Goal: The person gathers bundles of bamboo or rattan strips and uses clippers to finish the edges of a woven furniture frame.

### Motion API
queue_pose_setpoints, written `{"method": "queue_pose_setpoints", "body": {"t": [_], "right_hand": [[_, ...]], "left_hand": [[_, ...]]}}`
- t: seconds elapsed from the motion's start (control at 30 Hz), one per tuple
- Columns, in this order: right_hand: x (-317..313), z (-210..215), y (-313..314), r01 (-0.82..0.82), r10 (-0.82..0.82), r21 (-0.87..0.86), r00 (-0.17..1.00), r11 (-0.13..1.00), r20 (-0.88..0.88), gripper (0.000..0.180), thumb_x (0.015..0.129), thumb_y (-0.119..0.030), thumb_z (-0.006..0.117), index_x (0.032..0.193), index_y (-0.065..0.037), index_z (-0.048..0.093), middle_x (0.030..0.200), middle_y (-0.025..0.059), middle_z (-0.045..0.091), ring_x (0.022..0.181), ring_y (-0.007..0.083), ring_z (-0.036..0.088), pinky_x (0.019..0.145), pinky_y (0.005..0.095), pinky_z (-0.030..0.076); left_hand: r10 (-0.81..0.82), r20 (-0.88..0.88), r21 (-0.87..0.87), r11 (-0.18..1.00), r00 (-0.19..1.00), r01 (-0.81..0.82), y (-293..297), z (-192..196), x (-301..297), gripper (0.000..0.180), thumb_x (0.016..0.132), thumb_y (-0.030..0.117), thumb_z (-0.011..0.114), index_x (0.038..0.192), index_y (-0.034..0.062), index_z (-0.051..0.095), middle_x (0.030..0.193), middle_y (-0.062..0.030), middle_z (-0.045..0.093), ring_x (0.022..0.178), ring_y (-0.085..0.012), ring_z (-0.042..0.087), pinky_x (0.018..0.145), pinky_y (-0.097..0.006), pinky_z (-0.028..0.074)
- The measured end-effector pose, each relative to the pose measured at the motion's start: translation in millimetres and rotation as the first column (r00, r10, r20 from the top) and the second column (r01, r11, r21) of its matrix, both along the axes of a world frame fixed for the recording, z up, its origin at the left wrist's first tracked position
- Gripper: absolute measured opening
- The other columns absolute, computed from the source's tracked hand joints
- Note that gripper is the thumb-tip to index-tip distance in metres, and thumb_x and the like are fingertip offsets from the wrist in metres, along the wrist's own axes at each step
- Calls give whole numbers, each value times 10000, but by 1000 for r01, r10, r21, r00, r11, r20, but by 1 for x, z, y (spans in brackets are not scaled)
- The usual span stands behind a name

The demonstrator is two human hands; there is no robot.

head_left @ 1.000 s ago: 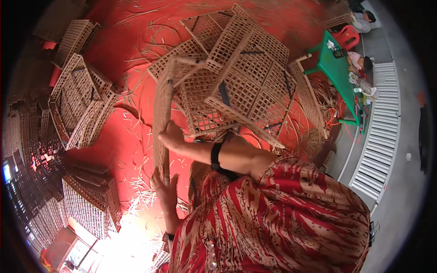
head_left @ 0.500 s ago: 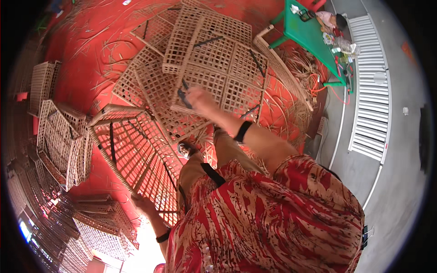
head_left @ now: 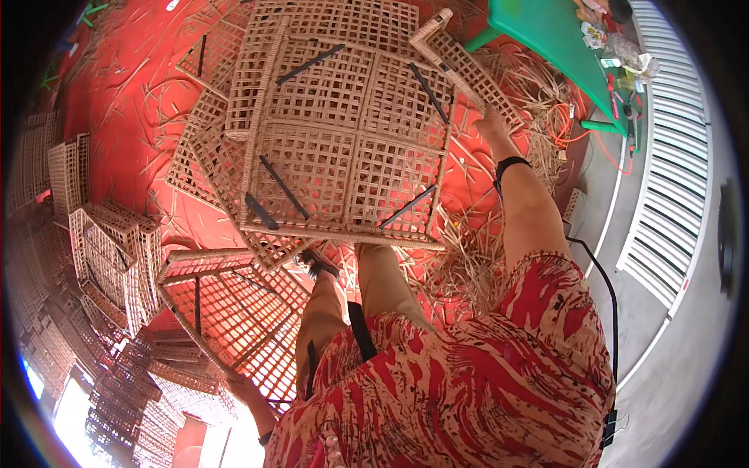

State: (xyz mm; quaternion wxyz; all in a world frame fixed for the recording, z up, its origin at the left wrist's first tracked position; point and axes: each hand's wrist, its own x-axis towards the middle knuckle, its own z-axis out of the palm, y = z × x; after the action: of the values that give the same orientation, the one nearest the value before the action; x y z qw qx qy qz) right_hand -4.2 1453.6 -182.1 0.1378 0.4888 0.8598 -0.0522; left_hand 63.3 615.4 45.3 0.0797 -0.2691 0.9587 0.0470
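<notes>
At the lower left, my left hand [head_left: 243,384] is closed round the rim of a woven rattan panel [head_left: 250,321], which stands tilted beside my legs. My right hand [head_left: 493,126] reaches out to the far right and grips the edge of a narrow woven panel [head_left: 466,69]. Between the two hands lies a large square woven panel [head_left: 343,148] with dark strips fixed across its openings. On its near left corner rests a dark grey, flat tool [head_left: 260,212], whose kind I cannot make out.
More woven panels [head_left: 204,156] lie beneath the large one. Woven baskets [head_left: 109,242] stand at the left. Loose cane strips [head_left: 476,257] litter the red floor mat [head_left: 140,101]. A green table [head_left: 554,39] with small items stands far right, with an orange cord [head_left: 573,136] near its leg.
My right hand has let go of the dark tool on the large panel and moved right to the narrow panel. My left hand keeps its hold on the tilted panel. The view has shifted.
</notes>
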Motion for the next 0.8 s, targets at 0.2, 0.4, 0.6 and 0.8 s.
{"method": "queue_pose_setpoints", "body": {"t": [0.2, 0.4, 0.6, 0.8], "right_hand": [[24, -24, 29, -89, 90, -51, 996, 995, 13, 405, 837, -267, 570, 1202, -98, 521, 928, 161, 653, 854, 347, 628, 677, 488, 501], [90, 56, 123, -50, 56, 29, 951, 998, -305, 336, 767, -312, 588, 1001, -74, 632, 867, 219, 637, 829, 403, 608, 723, 469, 478], [139, 155, 150, -61, 98, 116, 936, 991, -339, 404, 763, -389, 606, 902, -10, 605, 750, 240, 618, 739, 424, 607, 632, 492, 469], [234, 262, 120, -84, 124, 375, 989, 923, -83, 216, 796, -196, 566, 667, -26, 595, 578, 173, 531, 610, 298, 597, 551, 416, 465]], "left_hand": [[-39, 33, -64, 997, 999, 41, 38, 1, 14, 178, 809, 75, 509, 943, -41, 528, 784, -217, 593, 751, -364, 589, 674, -456, 439], [30, 93, -56, 998, 995, -25, 29, 0, 12, 234, 773, 49, 551, 992, -28, 522, 842, -224, 600, 807, -362, 590, 718, -450, 432], [-27, -2, 16, 1000, 1000, 27, 0, -5, 17, 270, 826, 63, 468, 1083, -7, 511, 919, -255, 596, 820, -411, 586, 688, -492, 431], [3, 48, -2, 1000, 999, -3, 0, -16, 24, 246, 740, -66, 474, 953, 47, 523, 871, -176, 551, 850, -371, 528, 700, -466, 409]]}}
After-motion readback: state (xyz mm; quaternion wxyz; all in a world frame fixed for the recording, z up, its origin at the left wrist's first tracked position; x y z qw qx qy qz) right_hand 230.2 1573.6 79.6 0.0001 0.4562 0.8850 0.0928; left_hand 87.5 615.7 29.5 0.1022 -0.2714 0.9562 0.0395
